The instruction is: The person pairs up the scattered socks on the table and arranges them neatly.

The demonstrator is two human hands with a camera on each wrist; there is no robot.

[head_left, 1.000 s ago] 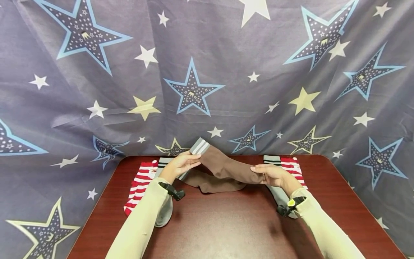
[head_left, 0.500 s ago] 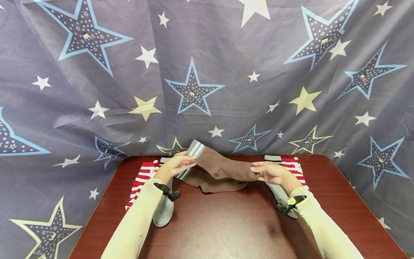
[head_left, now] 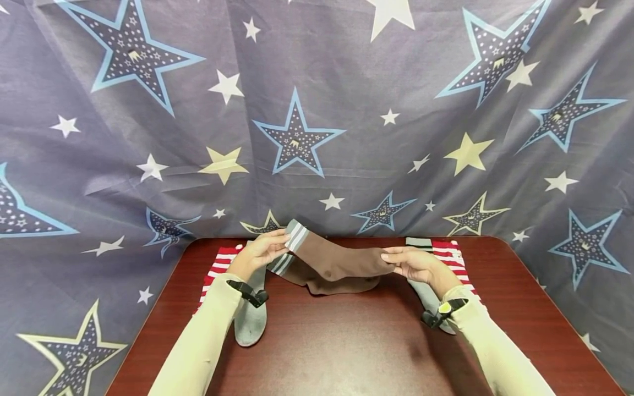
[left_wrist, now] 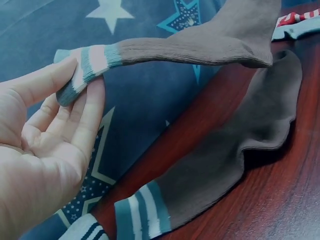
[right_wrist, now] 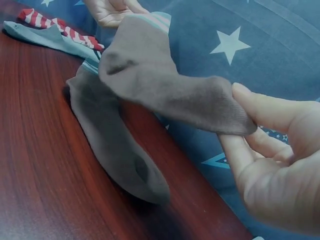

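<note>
A brown sock (head_left: 342, 258) with a grey, white-striped cuff is stretched between both hands above the table. My left hand (head_left: 261, 253) pinches its cuff between thumb and fingers, plain in the left wrist view. The toe end is pinched by my right hand (head_left: 418, 267), with the thumb on top in the right wrist view. Below lies a second brown sock (left_wrist: 205, 175), flat on the table with its striped cuff to the left. The held sock hangs over it and hides part of it in the head view.
On the left lie a grey sock (head_left: 251, 322) and a red-and-white striped sock (head_left: 218, 269), partly behind the left arm. Another grey sock (head_left: 425, 294) and striped sock (head_left: 451, 257) lie on the right. A star-patterned curtain (head_left: 317, 110) hangs behind the dark red table (head_left: 322, 346).
My left hand has moved left and slightly down, drawing the held sock's cuff with it. The right hand has shifted only slightly left. The second brown sock stays on the table.
</note>
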